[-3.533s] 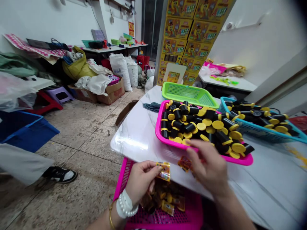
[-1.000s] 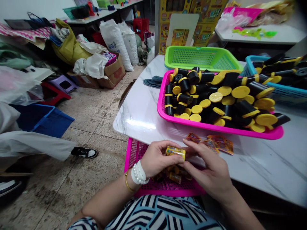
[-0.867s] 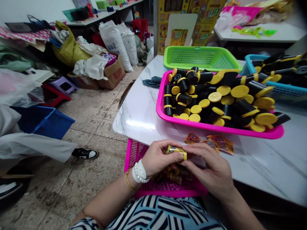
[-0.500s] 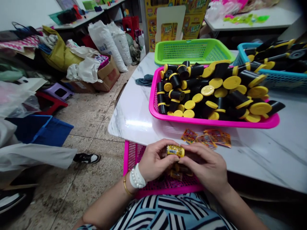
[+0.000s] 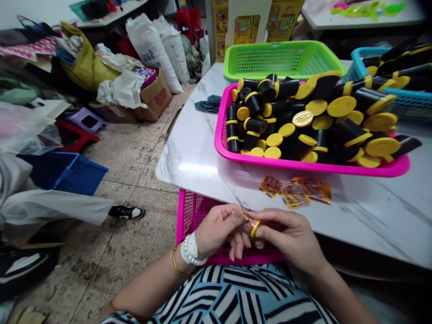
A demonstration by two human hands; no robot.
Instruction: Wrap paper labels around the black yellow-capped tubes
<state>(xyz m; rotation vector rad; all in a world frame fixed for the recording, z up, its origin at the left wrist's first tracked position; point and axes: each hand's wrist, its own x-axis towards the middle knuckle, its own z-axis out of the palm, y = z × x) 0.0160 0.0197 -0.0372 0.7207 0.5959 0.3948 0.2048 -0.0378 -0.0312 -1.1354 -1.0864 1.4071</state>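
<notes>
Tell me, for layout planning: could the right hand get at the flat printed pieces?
Probably yes: the flat printed pieces lie on the table beyond the right hand, nothing between, though that hand holds a cylinder.

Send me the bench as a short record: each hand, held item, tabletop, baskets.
Right hand: fingers on the yellow-ended canister with printed sleeve
Left hand: fingers at the canister's other end; exact grip unclear
Tabletop: loose printed sleeves in front of the pink basket
Pink basket: heaped black canisters with yellow caps
Behind it: green basket
Below the hands: second pink basket, partly hidden
</notes>
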